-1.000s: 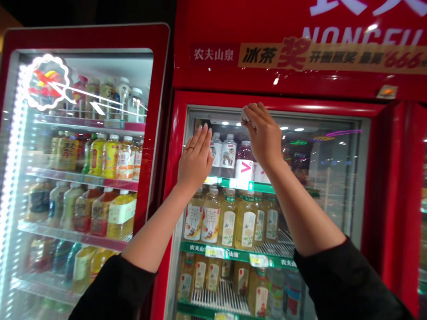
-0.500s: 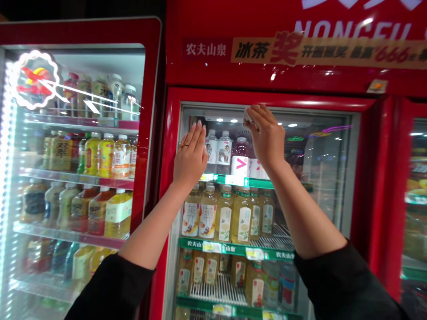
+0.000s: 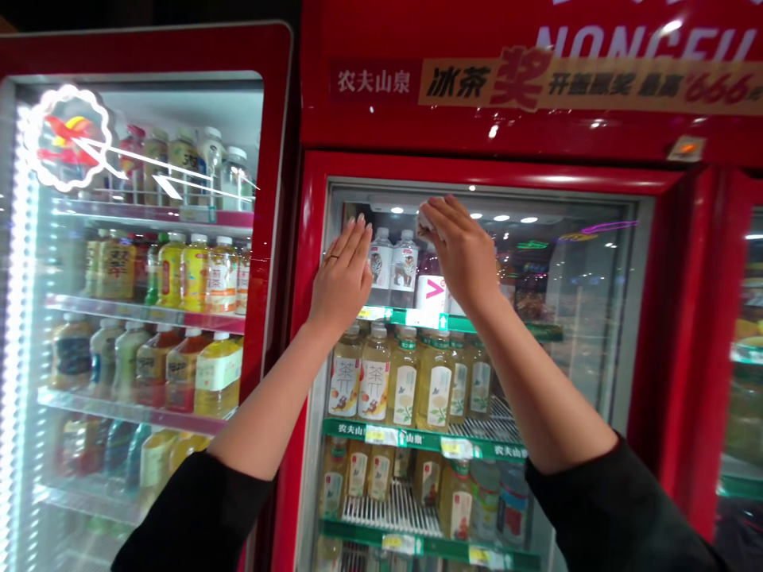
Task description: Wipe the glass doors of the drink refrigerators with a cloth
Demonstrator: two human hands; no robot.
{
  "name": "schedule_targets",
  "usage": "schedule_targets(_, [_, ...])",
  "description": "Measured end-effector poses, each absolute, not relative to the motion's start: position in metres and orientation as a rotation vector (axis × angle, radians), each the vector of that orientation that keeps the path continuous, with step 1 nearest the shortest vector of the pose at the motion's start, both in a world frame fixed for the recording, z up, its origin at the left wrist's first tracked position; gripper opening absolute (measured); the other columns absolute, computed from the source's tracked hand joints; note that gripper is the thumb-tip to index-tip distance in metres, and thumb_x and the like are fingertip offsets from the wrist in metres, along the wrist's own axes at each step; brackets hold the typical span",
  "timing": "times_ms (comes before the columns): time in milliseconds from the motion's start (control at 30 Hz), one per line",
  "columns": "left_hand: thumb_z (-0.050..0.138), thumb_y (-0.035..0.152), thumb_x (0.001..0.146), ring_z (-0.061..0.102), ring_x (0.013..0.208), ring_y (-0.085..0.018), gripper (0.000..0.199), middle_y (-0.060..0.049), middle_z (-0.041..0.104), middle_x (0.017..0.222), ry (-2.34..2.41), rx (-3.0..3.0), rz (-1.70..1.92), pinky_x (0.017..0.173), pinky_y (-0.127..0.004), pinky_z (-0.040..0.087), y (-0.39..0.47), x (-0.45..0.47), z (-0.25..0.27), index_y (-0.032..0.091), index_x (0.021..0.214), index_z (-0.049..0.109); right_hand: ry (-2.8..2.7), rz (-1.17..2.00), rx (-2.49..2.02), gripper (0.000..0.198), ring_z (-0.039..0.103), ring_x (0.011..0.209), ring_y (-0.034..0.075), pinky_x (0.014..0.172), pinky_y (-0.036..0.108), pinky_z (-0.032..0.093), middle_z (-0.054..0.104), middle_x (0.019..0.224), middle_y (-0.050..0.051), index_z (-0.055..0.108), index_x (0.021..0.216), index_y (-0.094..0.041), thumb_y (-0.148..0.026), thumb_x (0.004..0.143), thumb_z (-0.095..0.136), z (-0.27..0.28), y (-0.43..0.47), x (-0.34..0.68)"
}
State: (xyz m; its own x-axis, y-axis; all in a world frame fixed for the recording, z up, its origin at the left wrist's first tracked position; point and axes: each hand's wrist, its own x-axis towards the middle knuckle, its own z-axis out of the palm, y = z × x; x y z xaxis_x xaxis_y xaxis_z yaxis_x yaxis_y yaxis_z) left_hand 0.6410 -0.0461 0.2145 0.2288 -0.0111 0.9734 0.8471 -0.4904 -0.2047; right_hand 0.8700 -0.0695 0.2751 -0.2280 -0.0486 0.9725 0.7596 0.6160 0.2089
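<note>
My left hand (image 3: 341,280) lies flat with its fingers extended on the upper left of a glass fridge door (image 3: 572,357); a thin ring is on one finger. To its right, near the top of the same pane, my right hand (image 3: 466,256) is closed around a small crumpled white cloth (image 3: 424,224), pressed to the glass. Most of the cloth is hidden by the fingers, and whether it is fabric or paper I cannot tell. Behind the glass, water bottles (image 3: 404,266) and a bottle with a pink V label (image 3: 430,295) stand on the top shelf, partly covered by my hands.
The door's red frame (image 3: 506,168) surrounds the pane. Lower shelves hold several tea bottles (image 3: 374,373). At the left stands another lit drinks fridge (image 3: 275,199) with a glowing round sign (image 3: 67,139). A further red-framed door (image 3: 709,334) is at the right edge.
My right hand has slid a little left and down across the glass with the white cloth, nearer to my left hand. My left hand stays in place; the view has shifted slightly.
</note>
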Motion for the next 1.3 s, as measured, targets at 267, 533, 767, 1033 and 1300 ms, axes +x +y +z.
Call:
schedule_targets(267, [0.039, 0.014, 0.11, 0.039, 0.168, -0.022, 0.065, -0.009, 0.047, 0.177, -0.754, -1.613, -1.344, 0.14, -0.047, 0.038, -0.049, 0.641, 0.208, 0.021, 0.175, 0.036, -1.664, -0.86, -0.576, 0.052, 0.052, 0.161, 0.031, 0.134, 0.055, 0.049, 0.07, 0.159, 0.003, 0.074, 0.149, -0.031, -0.01, 0.106, 0.053, 0.297, -0.063, 0.838])
schedule_targets(533, [0.041, 0.013, 0.109, 0.038, 0.169, -0.024, 0.072, -0.009, 0.043, 0.179, -0.674, -1.694, -1.352, 0.141, -0.049, 0.037, -0.051, 0.67, 0.215, 0.022, 0.179, 0.027, -1.583, -0.905, -0.567, 0.046, 0.058, 0.156, 0.031, 0.131, 0.059, 0.053, 0.074, 0.154, 0.001, 0.075, 0.147, -0.036, -0.019, 0.106, 0.06, 0.285, -0.065, 0.896])
schedule_targets(767, [0.042, 0.013, 0.108, 0.037, 0.169, -0.026, 0.076, -0.009, 0.041, 0.18, -0.668, -1.773, -1.296, 0.141, -0.05, 0.036, -0.053, 0.703, 0.222, 0.022, 0.18, 0.021, -1.484, -0.902, -0.575, 0.047, 0.057, 0.157, 0.031, 0.131, 0.059, 0.053, 0.075, 0.152, 0.001, 0.076, 0.145, -0.035, -0.017, 0.107, 0.056, 0.298, -0.059, 0.896])
schedule_targets(1033, [0.041, 0.014, 0.108, 0.034, 0.17, -0.026, 0.074, -0.01, 0.038, 0.181, -0.682, -1.787, -1.28, 0.142, -0.051, 0.033, -0.048, 0.709, 0.219, 0.019, 0.18, 0.022, -1.553, -0.912, -0.611, 0.046, 0.058, 0.156, 0.029, 0.131, 0.057, 0.053, 0.073, 0.154, -0.001, 0.075, 0.146, -0.037, -0.018, 0.106, 0.06, 0.276, -0.068, 0.927])
schedule_targets(1300, [0.044, 0.014, 0.106, 0.034, 0.171, -0.027, 0.079, -0.01, 0.039, 0.181, -0.676, -1.793, -1.291, 0.142, -0.052, 0.032, -0.047, 0.711, 0.218, 0.02, 0.181, 0.018, -1.432, -0.88, -0.609, 0.047, 0.057, 0.157, 0.032, 0.131, 0.061, 0.052, 0.075, 0.151, 0.001, 0.078, 0.142, -0.033, -0.015, 0.103, 0.06, 0.293, -0.061, 0.905])
